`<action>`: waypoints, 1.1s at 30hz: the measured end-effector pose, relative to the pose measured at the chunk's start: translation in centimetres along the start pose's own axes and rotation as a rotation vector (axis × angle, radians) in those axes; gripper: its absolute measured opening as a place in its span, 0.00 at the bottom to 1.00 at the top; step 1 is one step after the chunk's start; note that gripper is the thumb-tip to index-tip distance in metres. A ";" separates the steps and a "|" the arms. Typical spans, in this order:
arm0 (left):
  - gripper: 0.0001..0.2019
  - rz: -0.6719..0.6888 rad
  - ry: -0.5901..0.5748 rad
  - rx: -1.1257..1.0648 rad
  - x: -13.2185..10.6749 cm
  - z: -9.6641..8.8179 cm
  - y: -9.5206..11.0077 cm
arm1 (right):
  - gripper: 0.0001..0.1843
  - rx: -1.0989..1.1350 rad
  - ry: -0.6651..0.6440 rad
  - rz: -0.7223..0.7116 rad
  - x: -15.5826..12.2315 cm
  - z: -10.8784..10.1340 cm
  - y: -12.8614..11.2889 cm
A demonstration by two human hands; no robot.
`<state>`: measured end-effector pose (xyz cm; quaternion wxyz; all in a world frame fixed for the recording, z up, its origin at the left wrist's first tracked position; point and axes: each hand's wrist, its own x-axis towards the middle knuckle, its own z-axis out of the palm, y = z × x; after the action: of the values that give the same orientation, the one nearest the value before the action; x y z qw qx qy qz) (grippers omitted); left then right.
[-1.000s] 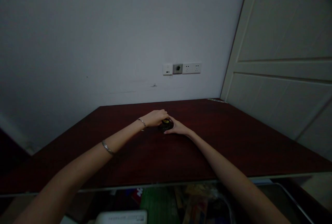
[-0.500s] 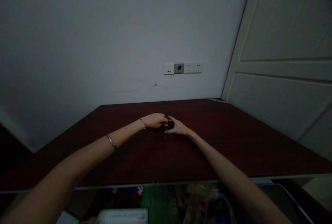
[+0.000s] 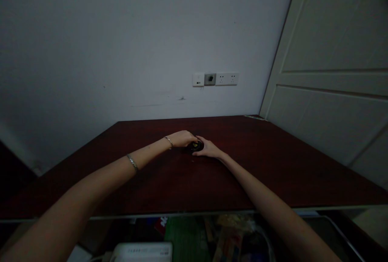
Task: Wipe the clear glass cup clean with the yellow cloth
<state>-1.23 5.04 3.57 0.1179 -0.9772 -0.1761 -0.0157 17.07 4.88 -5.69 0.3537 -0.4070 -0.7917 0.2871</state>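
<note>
Dark round object (image 3: 197, 146) sits near the middle of the frame on the table (image 3: 182, 185), its right side held by the curved thumb and fingers of the right hand (image 3: 207, 148). The left hand (image 3: 182, 138) bends over its left side, fingers bunched narrow; whether they pinch it cannot be told. Steadying while handling seems the present step; the next move calls for a firm right hold. Its surface looks smooth with a yellow mark; the tabletop is reddish-brown and flat, the wall (image 3: 121, 31) matte and scuffed.

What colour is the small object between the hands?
The object looks near-black, with a yellow patch; best seen in the head view.
</note>
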 end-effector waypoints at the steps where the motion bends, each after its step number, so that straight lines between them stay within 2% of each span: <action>1: 0.11 -0.007 -0.017 -0.005 0.2 0.1 0.0 | 0.53 -0.007 0.001 0.002 0.0 0.0 0.0; 7: 0.09 -0.002 -0.083 0.003 0.7 0.6 0.6 | 0.51 -0.022 0.012 -0.008 -0.1 0.0 0.0; 15: 0.11 -0.127 -0.178 0.026 1.4 0.5 0.4 | 0.44 -0.045 0.037 -0.026 -0.2 0.1 -0.3; 18: 0.12 -0.181 -0.241 0.056 2.0 0.1 0.5 | 0.40 -0.074 0.051 -0.027 -0.3 0.1 -0.6; 24: 0.12 -0.224 -0.371 -0.019 2.8 -1.2 0.7 | 0.41 -0.095 0.065 -0.031 -0.3 0.1 -0.7; 33: 0.12 -0.262 -0.438 -0.142 3.7 -2.0 0.9 | 0.39 -0.083 0.058 -0.032 -0.3 0.1 -0.9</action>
<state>2.61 5.02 5.53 0.0053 -0.9319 -0.3211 0.1686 16.69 4.12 -5.17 0.3640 -0.4167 -0.7987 0.2367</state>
